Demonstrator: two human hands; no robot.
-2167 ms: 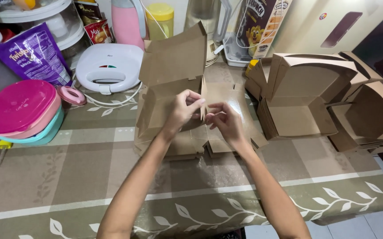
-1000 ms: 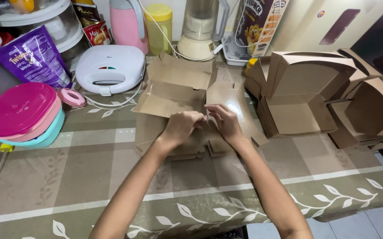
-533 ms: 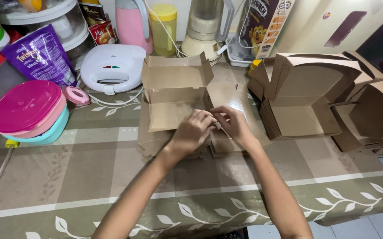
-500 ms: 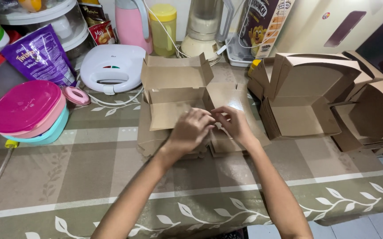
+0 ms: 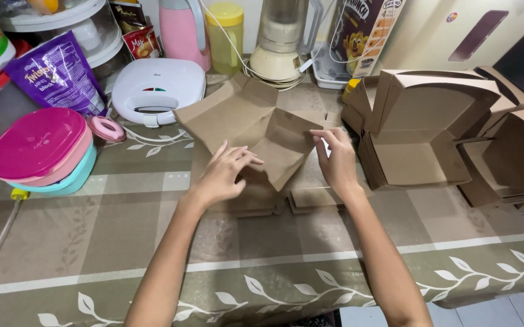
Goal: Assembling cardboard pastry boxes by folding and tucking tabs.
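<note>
A brown cardboard box blank (image 5: pixel 251 124), partly folded, lies tilted on the table in front of me. My left hand (image 5: pixel 222 172) rests at its near left edge with fingers spread, touching the card. My right hand (image 5: pixel 336 160) is at its right side, fingers extended along a flap. Under both hands lie flat stacks of unfolded box blanks (image 5: pixel 301 197).
Folded brown boxes (image 5: pixel 422 130) are nested in stacks at the right. At the left sit stacked pink and teal lidded containers (image 5: pixel 41 151), a purple pouch (image 5: pixel 56 75) and a white sandwich maker (image 5: pixel 156 88). A blender (image 5: pixel 280 39), jugs and a cereal box line the back.
The box blank was lowered from upright, and its flaps have opened outward. My hands moved apart from a close pinch at its middle to its two sides.
</note>
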